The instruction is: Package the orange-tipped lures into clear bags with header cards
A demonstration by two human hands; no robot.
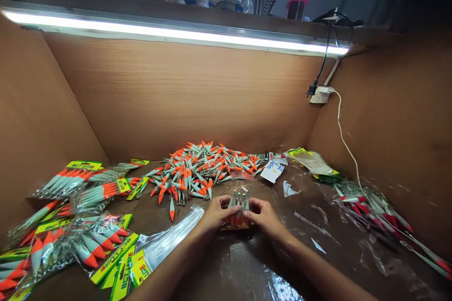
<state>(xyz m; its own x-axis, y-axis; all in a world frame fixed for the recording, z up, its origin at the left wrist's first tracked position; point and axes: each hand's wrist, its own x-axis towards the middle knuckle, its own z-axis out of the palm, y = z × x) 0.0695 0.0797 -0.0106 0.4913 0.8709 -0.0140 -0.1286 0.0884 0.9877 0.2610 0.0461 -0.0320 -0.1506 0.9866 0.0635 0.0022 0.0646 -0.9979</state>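
Observation:
At the middle front, my left hand (214, 215) and my right hand (265, 217) grip a small bundle of fishing lures (240, 206) between them. The metal ends of the lures point up and away from me, with orange showing lower down between my hands. Thumbs press the bundle from the near side; the other fingers are partly hidden. Just beyond it spreads a large heap of loose orange-and-white lures (197, 167). Clear plastic bags (176, 240) lie flat beside my left forearm.
Packed lures (63, 181) and yellow-green header cards (122, 270) cover the left side. A white handwritten card (272, 171) lies behind my right hand. Red-and-white lures in plastic (377, 209) lie at right, under a white cable (341, 127). Plastic scraps (289, 189) dot the table.

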